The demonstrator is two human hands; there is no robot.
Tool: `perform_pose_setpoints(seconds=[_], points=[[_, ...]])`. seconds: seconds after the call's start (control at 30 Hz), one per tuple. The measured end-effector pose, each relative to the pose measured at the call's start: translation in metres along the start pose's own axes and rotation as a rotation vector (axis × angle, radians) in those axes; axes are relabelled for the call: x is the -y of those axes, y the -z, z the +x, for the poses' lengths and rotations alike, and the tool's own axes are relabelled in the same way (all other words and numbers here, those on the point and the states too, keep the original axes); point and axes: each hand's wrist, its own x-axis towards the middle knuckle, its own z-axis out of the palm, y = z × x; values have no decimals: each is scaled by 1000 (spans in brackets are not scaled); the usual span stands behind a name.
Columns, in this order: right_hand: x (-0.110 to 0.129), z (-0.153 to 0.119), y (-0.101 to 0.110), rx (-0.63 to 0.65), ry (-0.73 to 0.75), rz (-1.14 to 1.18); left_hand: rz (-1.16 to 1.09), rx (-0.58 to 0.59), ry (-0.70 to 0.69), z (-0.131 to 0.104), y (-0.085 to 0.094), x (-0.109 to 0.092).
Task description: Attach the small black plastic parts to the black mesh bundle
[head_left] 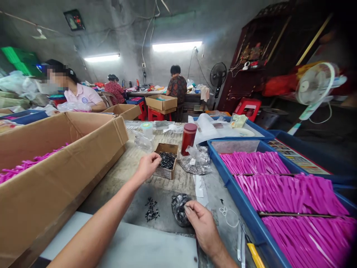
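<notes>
1. I can see lots of tiny black bits (pixel 167 160) in a small open box (pixel 164 173) on the table (pixel 126 165).
2. The left hand (pixel 150 165) is at the left side of that box. Its fingertips are pinched together, but I can't tell if there is a bit between them.
3. Nearer the person, a crinkly dark bag (pixel 178 213) sits on the table. The right hand (pixel 203 224) pinches its edge with thumb and finger.
4. A little pile of black bits (pixel 152 210) lies to the left of the bag. A flat white sheet (pixel 139 245) is just below the pile.
5. Behind the small box, on its right, stands a dark red jar (pixel 189 138). A shiny clear bag (pixel 197 162) full of small things lies in front of the jar.
6. On the right are a loop of white string (pixel 231 217) and a tool with a yellow handle (pixel 255 256). Next to them is a long blue tray (pixel 237 197), with bright pink pieces (pixel 281 190) in rows.
7. A big brown box (pixel 69 160) is on the left, with more pink pieces inside.
8. Further back, I see three other people sitting, and two fans.
</notes>
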Motion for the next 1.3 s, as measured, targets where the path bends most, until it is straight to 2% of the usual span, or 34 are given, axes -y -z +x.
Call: perform_pose_setpoints(seconds=[0.07,0.13,0.27,0.33,0.47,0.57,0.73,0.87,1.07,1.17,1.3], points=[[0,1,1,-15,7,-6,20,-12,15,15,-3,5],[0,1,2,-32,11,-2,28,-19,16,20,-5,7],[0,1,3,-50,19,-13,34,18,-6,-2,1,5],[0,0,3,-42,17,-21,40,107,-30,-21,7,7],[0,-1,3,-27,8,-20,87,400,-64,-58,16,21],[0,-1,3,-32,5,-25,167,492,-78,-74,16,33],[-1,-1,3,-27,-10,-34,285,548,-142,-79,9,35],[-1,0,3,-35,-19,-31,411,592,-117,-77,1,30],[2,-1,3,-30,-22,-17,398,634,-84,-76,-3,26],[3,-1,3,-30,-25,-11,324,608,-74,-75,1,28],[2,0,3,-35,-13,-12,-13,475,70,-74,7,35]])
